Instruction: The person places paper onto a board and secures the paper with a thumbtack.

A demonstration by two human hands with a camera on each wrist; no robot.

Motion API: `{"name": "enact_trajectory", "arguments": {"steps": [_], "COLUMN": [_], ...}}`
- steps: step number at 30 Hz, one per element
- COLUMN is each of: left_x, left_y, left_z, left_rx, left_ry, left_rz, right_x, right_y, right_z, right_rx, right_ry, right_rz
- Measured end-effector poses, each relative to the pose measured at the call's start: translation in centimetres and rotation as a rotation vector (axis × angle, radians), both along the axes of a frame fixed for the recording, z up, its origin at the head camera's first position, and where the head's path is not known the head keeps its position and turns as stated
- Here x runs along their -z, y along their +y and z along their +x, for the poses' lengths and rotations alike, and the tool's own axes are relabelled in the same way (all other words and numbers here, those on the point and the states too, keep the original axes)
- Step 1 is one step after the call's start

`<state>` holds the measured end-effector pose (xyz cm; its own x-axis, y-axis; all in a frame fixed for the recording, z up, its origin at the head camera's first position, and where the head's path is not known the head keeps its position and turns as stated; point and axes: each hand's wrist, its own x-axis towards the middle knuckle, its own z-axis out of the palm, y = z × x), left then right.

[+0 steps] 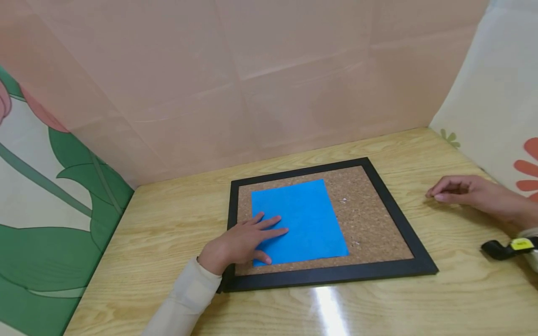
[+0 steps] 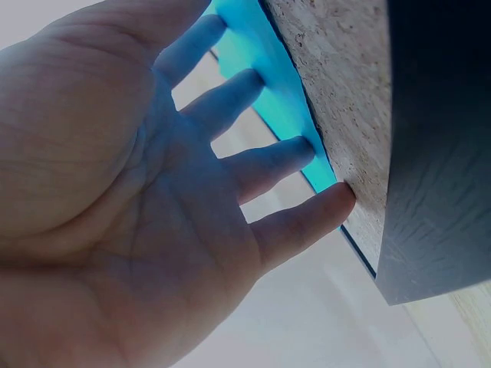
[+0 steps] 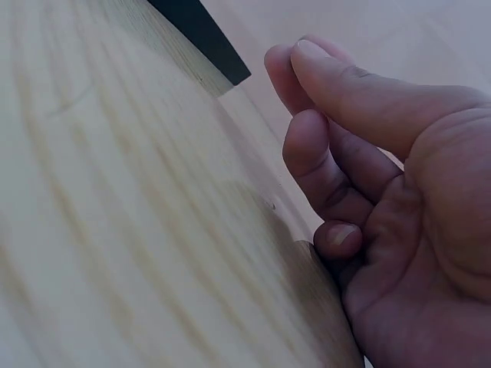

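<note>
A blue square sheet (image 1: 307,214), paper or thin cloth, lies flat on the left part of a black-framed cork board (image 1: 374,210). My left hand (image 1: 248,238) rests on the sheet's lower left with fingers spread; in the left wrist view the fingertips (image 2: 295,153) press along the sheet's edge. To the right of the board, my right hand (image 1: 470,193) is low over the table, fingers loosely curled and the thumb (image 3: 345,92) close to the index finger. Nothing shows between those fingers. Two small pale pins (image 1: 343,200) appear on the bare cork.
The board's black frame (image 1: 328,277) stands on a wood-grain table (image 1: 168,233). A plain pinkish sheet (image 1: 252,84) hangs behind it, with patterned covers at left and right. Around the right wrist runs a black strap (image 1: 500,249) with a yellow label.
</note>
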<state>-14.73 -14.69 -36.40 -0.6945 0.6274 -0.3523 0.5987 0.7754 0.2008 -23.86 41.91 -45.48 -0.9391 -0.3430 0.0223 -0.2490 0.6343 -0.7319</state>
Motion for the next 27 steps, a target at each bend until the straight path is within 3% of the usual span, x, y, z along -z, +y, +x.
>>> {"name": "enact_trajectory", "arguments": {"steps": [10,17,27], "left_x": [-0.06,-0.03,-0.01], "left_y": [0.01,0.0,0.02], "left_z": [-0.02,-0.07,-0.14], "left_rx": [-0.002,-0.004,0.0], "left_ry": [-0.004,-0.003,-0.002], "left_rz": [-0.011,-0.021,-0.019], "right_x": [0.25,0.64,0.58], "right_y": [0.08,0.65,0.68], "right_z": [-0.09,-0.7,-0.63], "right_rx": [-0.037,-0.101,-0.118], "right_ry": [0.017,-0.037,-0.017], "right_rz": [-0.053,-0.142,-0.149]}}
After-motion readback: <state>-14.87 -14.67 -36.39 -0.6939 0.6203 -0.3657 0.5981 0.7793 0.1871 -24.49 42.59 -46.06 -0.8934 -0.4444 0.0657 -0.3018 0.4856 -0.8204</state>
